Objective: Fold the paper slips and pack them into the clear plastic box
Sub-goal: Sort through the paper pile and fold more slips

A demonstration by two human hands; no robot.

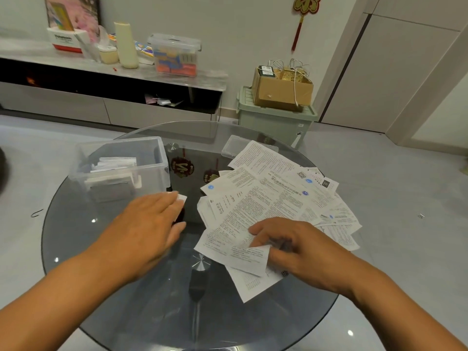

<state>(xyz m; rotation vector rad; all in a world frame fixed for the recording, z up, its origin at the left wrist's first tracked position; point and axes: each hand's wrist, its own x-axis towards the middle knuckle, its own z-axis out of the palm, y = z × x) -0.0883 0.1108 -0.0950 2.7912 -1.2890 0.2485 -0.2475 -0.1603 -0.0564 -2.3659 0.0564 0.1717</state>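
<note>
On the table (76, 236), the box (121, 168) holding folded slips (114, 164) is sitting left of my spread papers (273, 198), lid (236, 145) lying behind them.

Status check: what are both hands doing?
Left hand holds small folded white slip beside clear plastic box. Right hand pinches printed paper sheet. Nothing blocking.

- Slips (273, 198), right of the clear box (121, 168): dense Chinese print, too small to read; QR codes and round blue logos visible.
- Dark tag (181, 167) under the glass, just right of the box: gold marking, illegible.
- White-and-red carton (66, 40), far behind the box: blurred wording, unreadable.
</note>
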